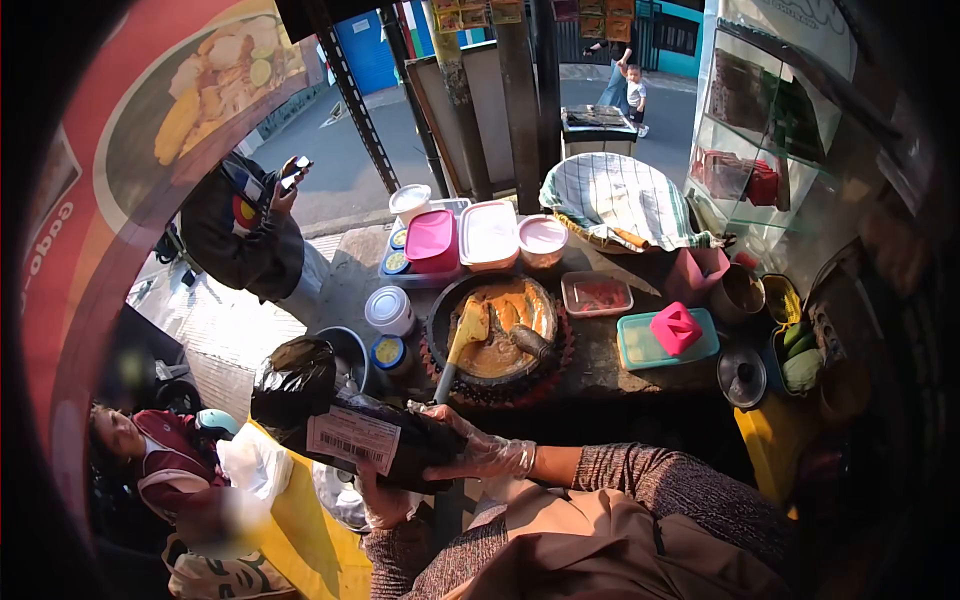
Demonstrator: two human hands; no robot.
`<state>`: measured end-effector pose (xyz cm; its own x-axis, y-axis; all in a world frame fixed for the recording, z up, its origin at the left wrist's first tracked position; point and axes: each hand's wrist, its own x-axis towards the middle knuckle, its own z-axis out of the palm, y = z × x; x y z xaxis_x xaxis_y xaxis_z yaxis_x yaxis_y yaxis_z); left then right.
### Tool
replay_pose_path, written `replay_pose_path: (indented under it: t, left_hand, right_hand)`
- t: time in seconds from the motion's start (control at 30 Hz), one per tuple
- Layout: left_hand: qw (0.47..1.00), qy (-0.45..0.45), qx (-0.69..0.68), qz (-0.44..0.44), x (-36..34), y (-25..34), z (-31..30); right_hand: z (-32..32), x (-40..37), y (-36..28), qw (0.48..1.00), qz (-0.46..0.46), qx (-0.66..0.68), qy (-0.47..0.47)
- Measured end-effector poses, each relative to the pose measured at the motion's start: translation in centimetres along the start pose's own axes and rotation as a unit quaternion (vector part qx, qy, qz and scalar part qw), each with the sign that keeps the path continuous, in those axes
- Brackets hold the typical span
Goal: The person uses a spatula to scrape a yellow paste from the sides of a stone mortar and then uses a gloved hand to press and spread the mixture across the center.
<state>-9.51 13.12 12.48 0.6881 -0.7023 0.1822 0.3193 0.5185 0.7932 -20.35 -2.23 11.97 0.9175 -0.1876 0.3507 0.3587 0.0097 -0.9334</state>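
Both my hands hold a parcel (418,450) in black plastic with a white barcode label. My right hand (485,450), in a clear plastic glove, grips its right end. My left hand (385,500) holds it from below near the label, its fingers partly hidden. Crumpled black plastic (292,385) shows at the parcel's far left end. Just beyond it stands a stone mortar (437,325) holding brown-orange sauce. A spatula (462,345) with a yellowish blade leans in the mortar, its handle end close to my right hand, and a dark stone pestle (532,342) lies in the sauce.
Lidded tubs (488,235) and a cloth-covered basket (620,200) line the back. A teal-lidded box (645,345) sits right of the mortar, a bucket (348,355) left. One person (250,230) holds a phone outside; another (170,460) is at lower left.
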Motion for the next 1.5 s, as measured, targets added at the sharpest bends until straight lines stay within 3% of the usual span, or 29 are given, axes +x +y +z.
replay_pose_path:
  t: [0.03, 0.1, 0.13, 0.2, 0.27, 0.4, 0.53, 0.63, 0.7, 0.77, 0.83, 0.97, 1.07, 1.1, 1.13, 1.17, 1.2, 1.23, 1.27, 1.3, 1.33, 1.37, 1.43, 1.5]
  left_hand:
    - [1.0, 0.015, -0.003, -0.005, -1.0, 0.1, -1.0]
    - [0.999, 0.048, -0.003, -0.013, -3.1, 0.2, -3.1]
    - [0.997, 0.056, -0.042, -0.018, -3.9, 0.3, -4.1]
    - [0.995, 0.093, -0.042, -0.003, -6.0, 1.5, -3.9]
    - [0.992, 0.114, -0.06, 0.012, -8.1, 2.0, -5.4]
    - [0.969, 0.206, -0.134, -0.01, -12.3, 2.9, -6.7]
    - [0.962, 0.187, -0.197, -0.038, -17.1, 3.0, -7.1]
    - [0.945, 0.229, -0.231, -0.04, -21.8, 4.4, -7.6]
    - [0.925, 0.259, -0.273, -0.042, -25.1, 5.3, -7.4]
    - [0.908, 0.289, -0.305, 0.004, -27.6, 7.2, -7.4]
    - [0.882, 0.335, -0.33, 0.034, -30.6, 6.9, -10.8]
    - [0.852, 0.437, -0.288, 0.001, -35.7, 7.6, -17.9]
    - [0.859, 0.408, -0.31, 0.007, -38.3, 6.5, -24.3]
    - [0.875, 0.392, -0.284, 0.017, -39.6, 3.9, -29.1]
    - [0.816, 0.557, -0.134, -0.073, -37.8, 11.8, -20.5]
    - [0.8, 0.599, -0.047, 0.003, -39.7, 3.7, -30.9]
    - [0.785, 0.617, -0.053, 0.032, -39.0, 6.2, -27.9]
    - [0.753, 0.635, 0.164, -0.047, -39.4, 7.7, -27.9]
    - [0.648, 0.718, 0.246, -0.063, -39.3, 5.9, -29.7]
    - [0.523, 0.798, 0.285, -0.087, -39.5, 0.6, -36.9]
    - [0.501, 0.813, 0.295, 0.002, -39.6, -1.0, -38.6]
    - [0.518, 0.817, 0.252, 0.034, -40.3, -3.0, -41.8]
    - [0.594, 0.772, 0.217, 0.064, -39.9, 2.4, -32.5]
    - [0.585, 0.768, 0.216, 0.146, -41.5, 1.3, -30.7]
  right_hand:
    - [0.4, -0.3, 0.4, 1.0, 0.005, 0.012, -0.002]
    - [1.0, -0.8, 1.8, 0.994, -0.043, 0.027, -0.101]
    - [0.4, -1.4, -0.6, 0.988, 0.053, -0.01, -0.145]
    - [0.2, -2.0, -1.6, 0.98, 0.03, -0.033, -0.195]
    - [-0.2, -2.9, -2.0, 0.971, 0.088, -0.055, -0.215]
    - [-0.6, -6.0, -1.9, 0.973, 0.183, 0.017, -0.142]
    - [-1.7, -9.1, -0.3, 0.964, 0.24, 0.101, -0.053]
    - [0.1, -10.1, 0.0, 0.953, 0.297, 0.041, 0.04]
    - [2.1, -10.0, 1.0, 0.952, 0.3, 0.042, 0.042]
    - [4.9, -9.0, 1.6, 0.952, 0.306, 0.031, 0.016]
    - [7.7, -7.8, 2.4, 0.955, 0.289, -0.01, -0.069]
    - [13.8, -6.2, 3.2, 0.95, 0.258, 0.002, -0.176]
    - [16.9, -5.8, 3.8, 0.931, 0.248, -0.031, -0.267]
    - [17.6, -5.5, 3.9, 0.916, 0.262, -0.049, -0.3]
    - [18.0, -5.3, 4.5, 0.904, 0.261, -0.06, -0.332]
    - [18.8, -4.8, 4.2, 0.891, 0.271, -0.069, -0.357]
    - [19.0, -4.4, 4.9, 0.882, 0.275, -0.088, -0.371]
    - [19.4, -3.8, 5.5, 0.875, 0.277, -0.079, -0.388]
    - [19.9, -3.1, 6.2, 0.864, 0.286, -0.08, -0.408]
    - [20.4, -2.3, 6.8, 0.852, 0.297, -0.083, -0.423]
    - [21.3, -1.2, 7.3, 0.842, 0.291, -0.077, -0.448]
    - [22.1, -0.2, 7.8, 0.829, 0.288, -0.08, -0.472]
    - [24.3, 1.7, 9.1, 0.811, 0.253, -0.07, -0.523]
    - [26.9, 3.3, 10.6, 0.802, 0.221, -0.022, -0.555]
